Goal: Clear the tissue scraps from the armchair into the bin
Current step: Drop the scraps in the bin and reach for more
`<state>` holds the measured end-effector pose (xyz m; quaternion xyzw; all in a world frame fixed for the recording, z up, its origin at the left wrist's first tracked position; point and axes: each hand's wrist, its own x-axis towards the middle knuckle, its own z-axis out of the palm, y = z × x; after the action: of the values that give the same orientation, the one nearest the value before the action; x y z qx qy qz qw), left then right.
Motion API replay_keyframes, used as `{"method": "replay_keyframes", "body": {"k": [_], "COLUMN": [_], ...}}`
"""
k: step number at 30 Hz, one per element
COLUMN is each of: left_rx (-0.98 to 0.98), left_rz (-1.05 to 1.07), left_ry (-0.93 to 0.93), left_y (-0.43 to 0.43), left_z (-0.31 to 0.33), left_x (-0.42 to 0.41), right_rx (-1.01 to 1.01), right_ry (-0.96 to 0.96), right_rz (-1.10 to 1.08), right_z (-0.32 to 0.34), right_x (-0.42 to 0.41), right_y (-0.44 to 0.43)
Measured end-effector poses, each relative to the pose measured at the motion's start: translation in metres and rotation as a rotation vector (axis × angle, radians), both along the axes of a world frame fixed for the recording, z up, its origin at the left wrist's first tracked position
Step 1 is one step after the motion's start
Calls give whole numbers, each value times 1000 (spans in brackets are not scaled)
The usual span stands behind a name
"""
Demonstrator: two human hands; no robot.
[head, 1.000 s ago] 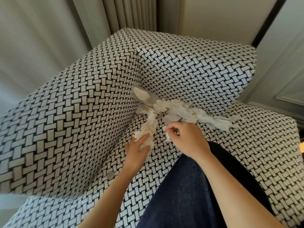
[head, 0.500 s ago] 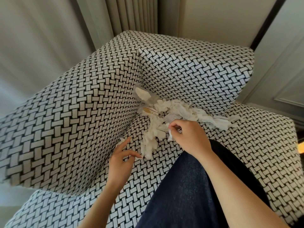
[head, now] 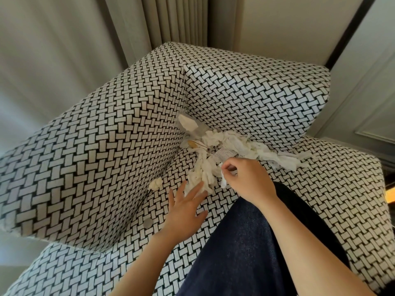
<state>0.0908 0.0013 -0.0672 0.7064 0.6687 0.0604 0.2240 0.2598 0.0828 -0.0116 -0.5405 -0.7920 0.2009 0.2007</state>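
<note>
- Head view: the scraps (head: 226, 146) lie heaped on the armchair (head: 256, 92) seat, in its back left corner. The heap's long axis runs from that corner rightward along the backrest, and one branch reaches toward the person.
- The left grip (head: 183, 212) is flat with straight fingers, its tips touching that branch's near end. The heap lies ahead and to its right.
- The right grip (head: 248, 180) pinches a strip (head: 223, 182) at the branch's right edge and is the nearer to the main run.
- A ball (head: 156, 183) of tissue sits apart by the armrest, nearest the left grip.
- The bin is out of view.
</note>
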Motion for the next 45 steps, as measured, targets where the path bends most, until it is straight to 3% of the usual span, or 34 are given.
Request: {"method": "replay_keyframes", "body": {"k": [9,14,23,32,39,45], "left_rx": [240,380,381,257,-3,-195], "left_rz": [325,369,325,125,22,-167], "left_ry": [-422,-494,-609,-762,-914,-805], "left_y": [-14,-10,14,53,77,88], "left_z": [5,34,95,136,139,122], "left_x": [-14,-27,-21,64,167,257], "right_rx": [25,64,48,45,-43,-16], "right_ry": [-5,25,557,715,819,1008], "right_rz": [20,21,-153,-517,-822,-1135], "right_z": [-5,-3,20,27,-1,-24], "right_x": [2,5,36,147,222,271], "right_y": [2,-1,-18,-58,-97,-103]}}
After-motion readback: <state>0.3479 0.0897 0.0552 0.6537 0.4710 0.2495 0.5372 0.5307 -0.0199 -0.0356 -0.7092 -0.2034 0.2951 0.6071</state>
